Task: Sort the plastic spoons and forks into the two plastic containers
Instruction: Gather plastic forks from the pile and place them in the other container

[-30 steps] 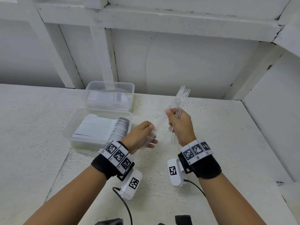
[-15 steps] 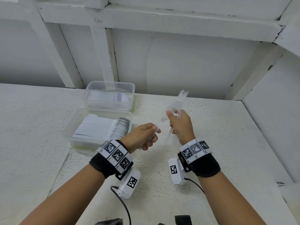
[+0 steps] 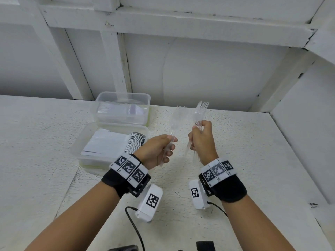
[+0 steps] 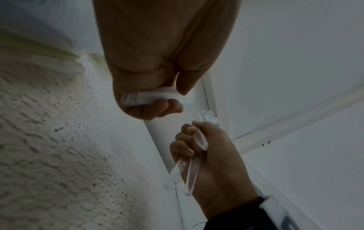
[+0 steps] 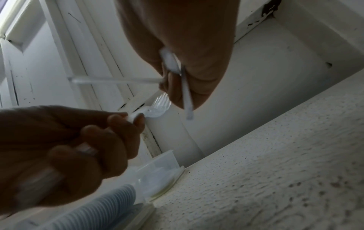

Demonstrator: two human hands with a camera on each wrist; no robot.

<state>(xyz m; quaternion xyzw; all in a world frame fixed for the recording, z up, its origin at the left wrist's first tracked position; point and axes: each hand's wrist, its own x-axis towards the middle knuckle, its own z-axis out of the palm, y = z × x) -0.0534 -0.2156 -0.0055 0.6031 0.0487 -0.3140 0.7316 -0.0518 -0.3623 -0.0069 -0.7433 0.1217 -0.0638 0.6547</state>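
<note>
My left hand grips the handle of one clear plastic fork, tines pointing up and away; the same fork shows in the right wrist view. My right hand holds a small bunch of clear forks upright, their handles sticking out below the fist. The two hands are a short way apart above the table. To the left stand two clear plastic containers: the near container holds a stacked row of white spoons, the far container holds clear cutlery.
The white textured table is boxed in by a white wall behind and a white panel on the right. Wrist camera units and a black cable hang under my forearms.
My left hand has drawn one fork out of the bunch and moved left with it. The hands, close together before, are now apart. The right hand stays put.
</note>
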